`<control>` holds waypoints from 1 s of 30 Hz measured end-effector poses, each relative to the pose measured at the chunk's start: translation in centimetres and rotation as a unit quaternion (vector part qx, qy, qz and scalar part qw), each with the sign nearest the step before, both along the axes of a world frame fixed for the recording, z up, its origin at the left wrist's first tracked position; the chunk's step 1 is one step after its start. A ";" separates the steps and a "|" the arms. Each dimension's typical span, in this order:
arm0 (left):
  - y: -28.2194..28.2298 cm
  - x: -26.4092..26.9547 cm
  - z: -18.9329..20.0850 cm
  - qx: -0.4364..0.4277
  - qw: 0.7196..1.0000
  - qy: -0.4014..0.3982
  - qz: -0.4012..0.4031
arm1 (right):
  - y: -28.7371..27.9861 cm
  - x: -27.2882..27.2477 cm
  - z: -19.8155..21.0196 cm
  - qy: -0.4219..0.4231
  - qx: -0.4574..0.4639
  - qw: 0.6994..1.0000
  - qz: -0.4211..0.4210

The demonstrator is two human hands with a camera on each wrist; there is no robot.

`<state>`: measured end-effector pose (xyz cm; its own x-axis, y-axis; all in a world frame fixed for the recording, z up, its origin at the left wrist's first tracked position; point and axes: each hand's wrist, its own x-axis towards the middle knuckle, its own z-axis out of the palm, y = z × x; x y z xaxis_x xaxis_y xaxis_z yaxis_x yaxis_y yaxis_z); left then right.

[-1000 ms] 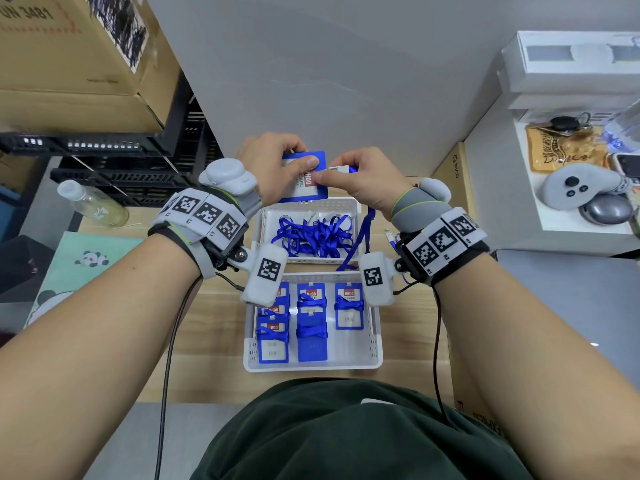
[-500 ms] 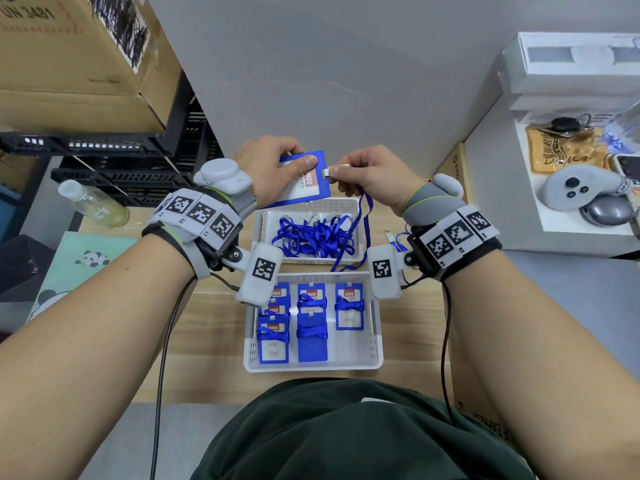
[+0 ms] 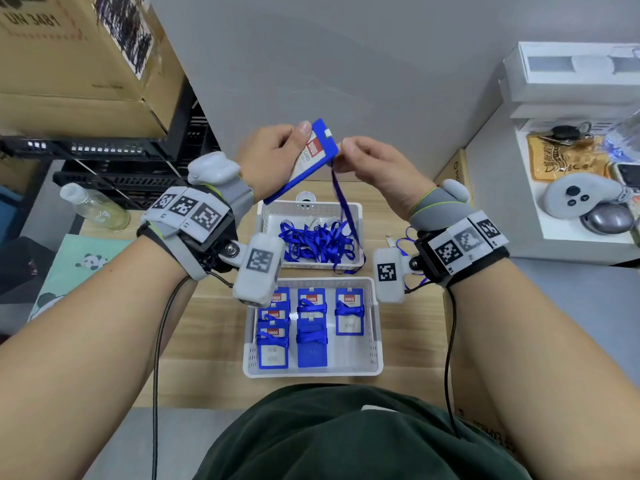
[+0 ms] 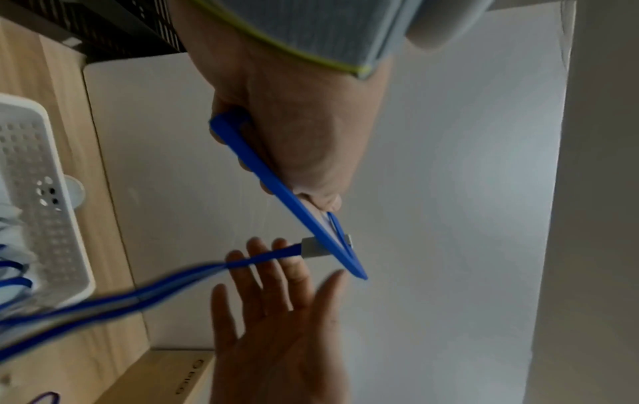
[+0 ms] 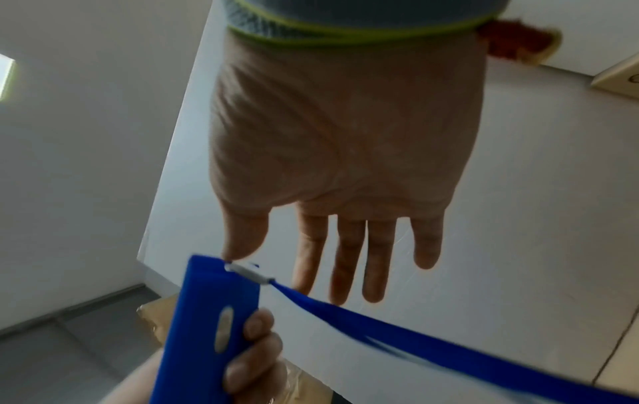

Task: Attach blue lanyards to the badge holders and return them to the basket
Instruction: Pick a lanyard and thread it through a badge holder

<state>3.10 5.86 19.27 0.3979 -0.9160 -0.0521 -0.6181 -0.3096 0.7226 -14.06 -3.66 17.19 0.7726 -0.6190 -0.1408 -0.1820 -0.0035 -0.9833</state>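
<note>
above wooden worktop (image 3: 214, 327) and baskets, left hand (image 3: 273, 157) grips badge holder (image 3: 308, 161), lanyard (image 3: 341, 202) seemingly clipped on, trailing to far basket (image 3: 358, 216); right hand (image 5: 345, 153) fingers straight, holding nothing.

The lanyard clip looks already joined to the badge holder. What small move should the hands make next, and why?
Probably the right hand should gather the hanging lanyard to wrap it round the badge holder. The left hand holds the holder, the clip sits at its top edge, the right fingers are straight, and the holders in the near basket all lie wrapped.
</note>
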 end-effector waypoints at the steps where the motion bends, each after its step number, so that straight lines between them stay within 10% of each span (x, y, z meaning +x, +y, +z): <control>1: -0.1 -0.1 0.5 -0.015 1.000 0.011 0.004 | 0.2 0.0 0.0 -0.002 -0.017 1.000 0.012; 8: -1.4 -0.9 2.4 -0.072 0.994 0.081 -0.008 | 1.9 2.0 0.2 0.059 -0.076 0.992 0.084; 14: -1.2 -0.2 0.5 -0.047 0.997 0.065 0.019 | 2.0 2.2 0.0 -0.009 -0.021 0.999 -0.049; 19: -0.8 -1.2 0.7 -0.029 0.978 0.203 -0.031 | 2.3 2.6 -0.5 0.036 -0.008 0.996 -0.085; 30: -1.0 0.2 0.8 -0.077 0.993 -0.010 0.091 | 3.3 2.3 1.1 0.008 0.150 0.989 -0.004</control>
<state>3.28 4.81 20.07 0.5575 -0.8250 0.0926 -0.5771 -0.3050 0.7576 -11.79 -0.36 18.27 0.7639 -0.5537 -0.3313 -0.1967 0.2891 -0.9369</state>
